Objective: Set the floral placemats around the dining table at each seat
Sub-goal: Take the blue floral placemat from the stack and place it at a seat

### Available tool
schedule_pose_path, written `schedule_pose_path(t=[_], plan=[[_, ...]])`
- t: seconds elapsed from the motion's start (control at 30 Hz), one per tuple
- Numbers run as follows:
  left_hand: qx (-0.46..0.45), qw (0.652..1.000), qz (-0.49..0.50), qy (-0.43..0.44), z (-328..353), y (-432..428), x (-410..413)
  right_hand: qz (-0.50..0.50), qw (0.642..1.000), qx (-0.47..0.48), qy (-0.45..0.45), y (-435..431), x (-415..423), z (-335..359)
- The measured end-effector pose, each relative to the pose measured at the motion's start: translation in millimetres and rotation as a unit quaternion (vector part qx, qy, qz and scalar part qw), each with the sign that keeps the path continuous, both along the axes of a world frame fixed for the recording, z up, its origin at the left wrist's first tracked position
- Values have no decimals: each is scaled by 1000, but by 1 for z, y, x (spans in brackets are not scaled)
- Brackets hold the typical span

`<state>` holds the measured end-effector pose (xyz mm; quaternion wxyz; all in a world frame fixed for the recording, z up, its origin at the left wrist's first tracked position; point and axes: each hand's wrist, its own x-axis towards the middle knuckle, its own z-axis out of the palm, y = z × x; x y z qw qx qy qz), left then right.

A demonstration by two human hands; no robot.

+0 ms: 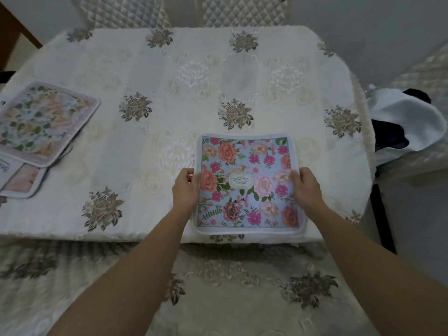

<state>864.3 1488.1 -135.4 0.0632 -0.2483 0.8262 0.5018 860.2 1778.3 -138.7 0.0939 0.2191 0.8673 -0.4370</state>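
A light-blue floral placemat (247, 183) with pink and orange flowers lies at the near edge of the dining table (169, 76), right of centre. My left hand (186, 187) grips its left edge and my right hand (306, 187) grips its right edge, thumbs on top. At the table's left side a pale floral placemat (43, 122) rests on top of other placemats (21, 180), forming a loose stack that partly runs out of view.
A cream embroidered tablecloth covers the table and hangs down toward me. Two quilted chair backs (121, 10) stand at the far side. A chair on the right holds white and dark cloth (407, 124).
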Motion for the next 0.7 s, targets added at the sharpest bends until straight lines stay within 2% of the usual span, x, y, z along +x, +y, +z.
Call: schedule_pose_path(t=[0.2,0.7], plan=[[8,1000,1,-26,-21,-9,5,1,999,3,-38,-5,3,-18],[-12,1000,14,-22,-17,-1,6,15,998,35,-49,9,-2,-21]])
